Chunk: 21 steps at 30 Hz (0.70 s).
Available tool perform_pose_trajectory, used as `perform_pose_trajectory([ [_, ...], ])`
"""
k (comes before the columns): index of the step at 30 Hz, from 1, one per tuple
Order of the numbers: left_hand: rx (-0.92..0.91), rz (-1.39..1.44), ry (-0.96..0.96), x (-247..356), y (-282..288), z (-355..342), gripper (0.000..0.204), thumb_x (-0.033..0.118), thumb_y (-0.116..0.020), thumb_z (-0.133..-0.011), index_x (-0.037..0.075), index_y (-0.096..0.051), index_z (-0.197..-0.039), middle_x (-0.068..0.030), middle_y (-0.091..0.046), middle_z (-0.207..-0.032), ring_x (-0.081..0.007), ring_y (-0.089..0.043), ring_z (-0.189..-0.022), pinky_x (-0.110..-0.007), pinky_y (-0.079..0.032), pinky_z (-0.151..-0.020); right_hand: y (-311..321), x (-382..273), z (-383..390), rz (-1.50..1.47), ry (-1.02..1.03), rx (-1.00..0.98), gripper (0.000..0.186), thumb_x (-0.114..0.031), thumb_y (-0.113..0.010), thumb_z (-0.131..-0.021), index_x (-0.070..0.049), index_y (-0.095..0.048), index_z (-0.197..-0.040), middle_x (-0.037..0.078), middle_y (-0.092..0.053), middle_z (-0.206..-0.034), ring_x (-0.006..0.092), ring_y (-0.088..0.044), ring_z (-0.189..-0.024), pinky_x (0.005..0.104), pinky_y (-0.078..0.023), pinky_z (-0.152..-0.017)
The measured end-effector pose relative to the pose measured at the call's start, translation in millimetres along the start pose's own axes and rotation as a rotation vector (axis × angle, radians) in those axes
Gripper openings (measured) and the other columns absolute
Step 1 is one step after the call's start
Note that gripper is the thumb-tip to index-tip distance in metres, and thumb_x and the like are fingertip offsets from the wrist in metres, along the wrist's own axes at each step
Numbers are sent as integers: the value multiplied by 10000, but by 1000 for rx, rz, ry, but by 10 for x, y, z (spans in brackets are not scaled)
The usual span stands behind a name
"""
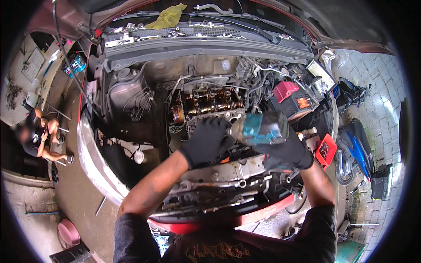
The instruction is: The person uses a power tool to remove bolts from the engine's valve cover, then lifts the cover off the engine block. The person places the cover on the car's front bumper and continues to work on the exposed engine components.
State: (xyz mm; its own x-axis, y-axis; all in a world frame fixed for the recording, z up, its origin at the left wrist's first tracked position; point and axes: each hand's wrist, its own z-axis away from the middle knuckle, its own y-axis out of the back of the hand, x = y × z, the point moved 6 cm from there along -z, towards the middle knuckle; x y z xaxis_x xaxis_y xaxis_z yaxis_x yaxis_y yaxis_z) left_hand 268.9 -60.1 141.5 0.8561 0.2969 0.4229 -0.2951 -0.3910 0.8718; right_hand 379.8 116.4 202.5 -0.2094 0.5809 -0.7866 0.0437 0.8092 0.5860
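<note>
I see the drill (262, 128) crosswise above the front edge of the engine (210, 103), nose leftward; my right hand (289, 152) wraps it, while my left hand (207, 139) sits nearest the nose, holding what, I can't tell; around them the car (91, 155), battery (287, 106) toward its right edge, red tray (326, 151) at its right front corner, paving (379, 79) beyond

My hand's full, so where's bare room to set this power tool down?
Concrete floor shows bare between the car, the seated person and the pink basin; so does paving at upper right, above the blue motorbike. Crowded: the engine, and the cowl with its loose parts and yellow cloth.
</note>
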Motion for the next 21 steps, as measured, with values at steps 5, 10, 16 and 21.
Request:
perform_pose_trajectory([
  [5,229,-492,-157,-714,388,-1314,803,423,-735,-798,75,-447,-1461,-191,-418,-1513,-390,-369,-1412,-625,-225,-1162,344,969,-805,99,-125,177,549,-190,-822,-759,-49,-623,-1251,114,-716,-1140,231,-682,-1035,366,-528,-947],
  [10,312,-941,-20,-1504,632,-2266,1056,478,-793,-724,93,-286,-1566,-162,-303,-1603,-368,-207,-1514,-615,-116,-1216,469,1975,-1649,391,-160,80,547,-262,-797,-707,-84,-670,-1208,147,-734,-1104,296,-701,-987,396,-544,-907],
  [16,257,-913,34,-1881,390,-2420,1141,415,-855,-635,96,-270,-1562,-131,-325,-1574,-365,-239,-1496,-597,-193,-1185,437,2708,-2069,320,-100,-29,583,-280,-799,-699,-86,-660,-1231,149,-726,-1115,335,-685,-999,417,-529,-927],
  [21,347,-986,11,-2005,298,-2405,831,244,-674,-809,94,-319,-1546,-137,-359,-1560,-355,-281,-1483,-590,-175,-1186,336,2723,-2214,227,-184,-98,583,-328,-791,-722,-98,-657,-1241,156,-719,-1132,338,-678,-1019,416,-528,-931],
])
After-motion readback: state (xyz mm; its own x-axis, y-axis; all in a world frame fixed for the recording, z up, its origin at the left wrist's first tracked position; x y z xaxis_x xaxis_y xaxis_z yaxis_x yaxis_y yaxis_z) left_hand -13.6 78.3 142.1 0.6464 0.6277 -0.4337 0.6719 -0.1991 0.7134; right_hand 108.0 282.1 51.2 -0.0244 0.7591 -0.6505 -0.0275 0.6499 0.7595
